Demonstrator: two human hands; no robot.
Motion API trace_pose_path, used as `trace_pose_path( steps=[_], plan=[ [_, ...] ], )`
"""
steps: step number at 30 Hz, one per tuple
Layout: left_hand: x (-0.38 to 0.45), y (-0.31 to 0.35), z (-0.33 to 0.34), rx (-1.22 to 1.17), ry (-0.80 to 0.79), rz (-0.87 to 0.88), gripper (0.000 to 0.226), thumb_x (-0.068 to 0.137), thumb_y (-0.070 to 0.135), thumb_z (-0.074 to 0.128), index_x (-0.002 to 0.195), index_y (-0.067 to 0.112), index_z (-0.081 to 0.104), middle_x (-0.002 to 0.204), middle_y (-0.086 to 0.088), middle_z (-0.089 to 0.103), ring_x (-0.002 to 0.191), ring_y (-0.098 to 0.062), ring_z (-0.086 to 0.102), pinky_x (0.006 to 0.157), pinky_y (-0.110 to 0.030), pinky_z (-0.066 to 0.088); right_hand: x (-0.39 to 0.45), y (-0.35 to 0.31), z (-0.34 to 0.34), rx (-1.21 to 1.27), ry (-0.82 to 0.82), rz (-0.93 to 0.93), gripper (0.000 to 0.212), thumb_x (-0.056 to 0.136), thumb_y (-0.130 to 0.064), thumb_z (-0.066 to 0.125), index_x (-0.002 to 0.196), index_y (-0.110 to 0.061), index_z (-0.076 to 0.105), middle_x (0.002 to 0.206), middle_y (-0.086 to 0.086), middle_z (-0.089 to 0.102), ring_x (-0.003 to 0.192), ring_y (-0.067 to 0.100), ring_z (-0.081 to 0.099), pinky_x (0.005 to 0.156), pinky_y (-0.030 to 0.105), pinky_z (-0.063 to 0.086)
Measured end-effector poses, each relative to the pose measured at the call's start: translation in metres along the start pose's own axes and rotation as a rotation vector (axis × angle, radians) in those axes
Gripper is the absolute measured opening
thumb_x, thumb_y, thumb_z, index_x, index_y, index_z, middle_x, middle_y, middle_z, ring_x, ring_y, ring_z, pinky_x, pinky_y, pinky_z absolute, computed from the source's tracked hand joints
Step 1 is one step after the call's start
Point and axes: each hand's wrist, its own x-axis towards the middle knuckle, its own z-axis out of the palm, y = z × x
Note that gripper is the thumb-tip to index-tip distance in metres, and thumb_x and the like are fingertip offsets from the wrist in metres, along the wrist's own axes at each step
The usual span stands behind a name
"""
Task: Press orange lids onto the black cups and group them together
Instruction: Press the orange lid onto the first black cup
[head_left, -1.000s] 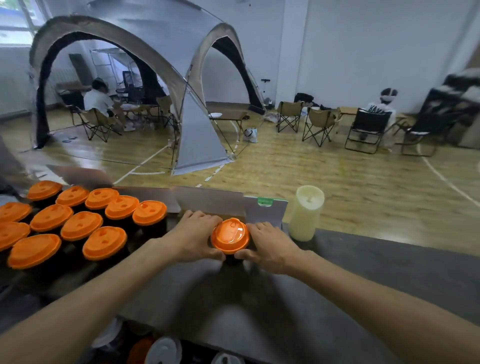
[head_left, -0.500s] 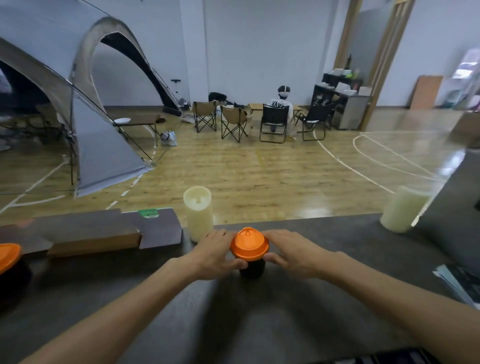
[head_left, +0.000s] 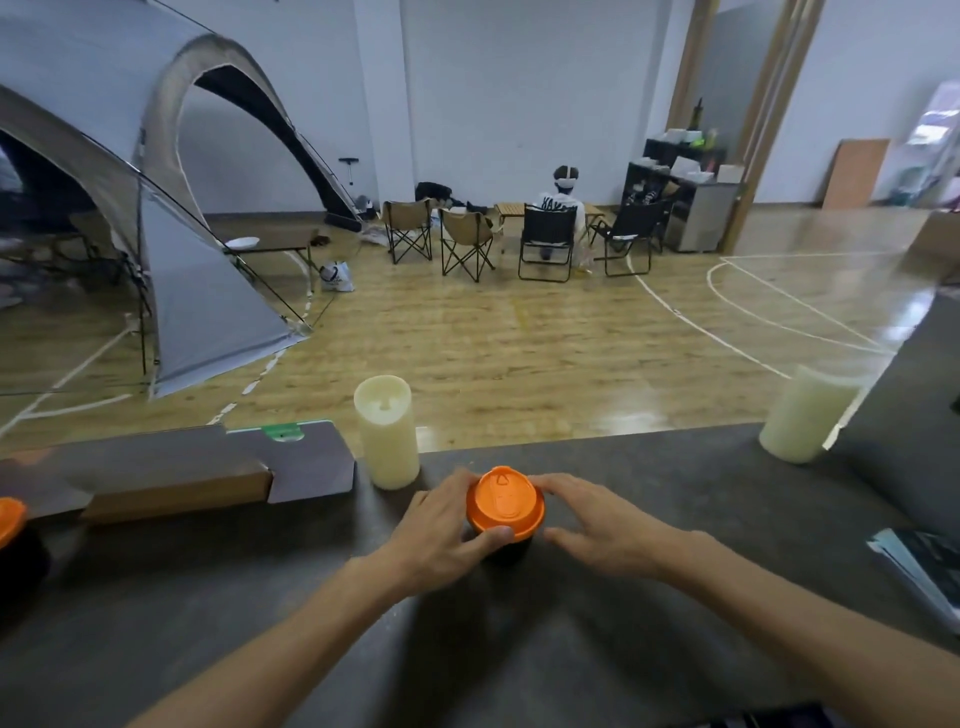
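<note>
Right, both hands are closing in on one cup at the middle of the dark table (head_left: 675, 519): the orange lid (head_left: 505, 505) sits on top of the black cup (head_left: 506, 552), which shows only as a dark sliver beneath. The left hand (head_left: 441, 535) wraps the lid's rim from nine o'clock, thumb pinching its near edge at six; the right hand (head_left: 597, 530) is spread with fingers loose at three o'clock, fingertips at the rim or just off it, hard to call. This looks a light, thin-walled thing, lid stiff but springy, so press on the rim all round, not the middle. At ten o'clock stands a cream candle (head_left: 387, 439), and another lidded cup (head_left: 10, 519) peeks in far off at nine.
</note>
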Motion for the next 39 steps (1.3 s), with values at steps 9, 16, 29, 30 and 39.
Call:
trace_pose_path(
  steps=[9,16,29,30,39],
  plan=[
    [-0.007,-0.009,0.019,-0.163,0.066,-0.021,0.069,0.086,0.073,0.053,0.139,0.033,0.033,0.135,0.010,0.052,0.122,-0.009,0.052,0.105,-0.036,0.042,0.069,-0.007,-0.036,0.234,0.069,0.186,0.031,0.094,-0.048,0.062,0.092,-0.021,0.077,0.093,-0.001,0.074,0.086,0.010,0.065,0.070,0.025,0.046],
    [-0.010,-0.008,0.020,-0.187,0.035,-0.061,0.074,0.084,0.076,0.052,0.142,0.039,0.027,0.142,0.013,0.046,0.127,-0.007,0.047,0.107,-0.033,0.040,0.093,-0.014,-0.031,0.217,-0.138,0.229,0.031,0.090,-0.050,0.066,0.082,-0.021,0.076,0.081,-0.005,0.072,0.084,0.011,0.064,0.076,0.029,0.049],
    [-0.007,-0.016,0.021,0.004,0.092,0.006,0.081,0.084,0.085,0.034,0.146,0.034,0.026,0.140,0.006,0.049,0.124,-0.009,0.047,0.111,-0.041,0.037,0.043,0.001,-0.021,0.420,-0.081,0.080,0.035,0.099,-0.016,0.060,0.132,-0.022,0.064,0.128,-0.008,0.067,0.119,0.004,0.058,0.101,0.023,0.044],
    [-0.008,-0.016,0.021,0.040,0.089,0.016,0.080,0.086,0.085,0.031,0.147,0.034,0.025,0.141,0.007,0.049,0.125,-0.009,0.046,0.112,-0.042,0.035,0.039,0.002,-0.020,0.443,-0.097,0.078,0.040,0.098,-0.017,0.061,0.137,-0.024,0.060,0.133,-0.010,0.063,0.125,0.003,0.054,0.106,0.025,0.041],
    [-0.011,-0.021,0.021,0.168,0.026,0.138,0.097,0.086,0.086,0.027,0.157,0.023,0.008,0.163,0.004,0.023,0.150,-0.008,0.019,0.125,-0.040,0.013,0.023,-0.004,-0.005,0.455,-0.171,0.112,0.084,0.086,-0.030,0.076,0.155,-0.034,0.029,0.155,-0.014,0.039,0.143,0.006,0.031,0.121,0.038,0.022]
  ],
)
